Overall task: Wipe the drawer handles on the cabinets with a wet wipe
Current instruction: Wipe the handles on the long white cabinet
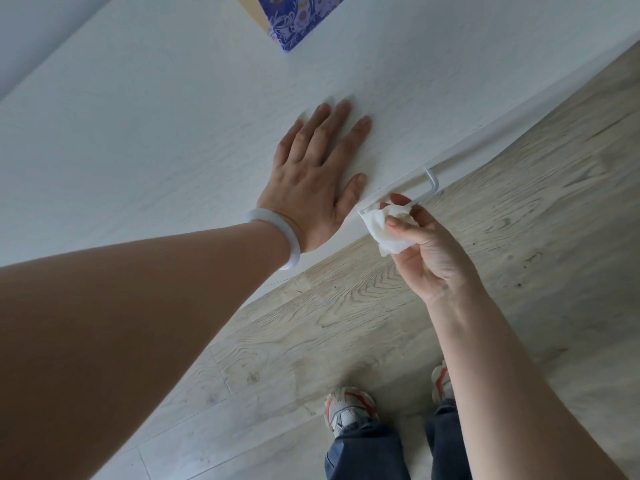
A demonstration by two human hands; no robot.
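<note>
A white cabinet top point(166, 109) fills the upper left of the head view. My left hand point(315, 181) lies flat on it with the fingers spread, a pale bangle on the wrist. A thin white drawer handle point(431, 183) sticks out from the cabinet's front edge. My right hand point(426, 247) holds a crumpled white wet wipe point(384, 230) between thumb and fingers and presses it against the left end of the handle bar. That end of the handle is hidden under the wipe.
A blue and purple patterned box point(294, 19) stands at the far back of the cabinet top. Below the cabinet lies a light wood-grain floor point(502, 168). My feet in white and red sneakers point(346, 407) stand close to the cabinet front.
</note>
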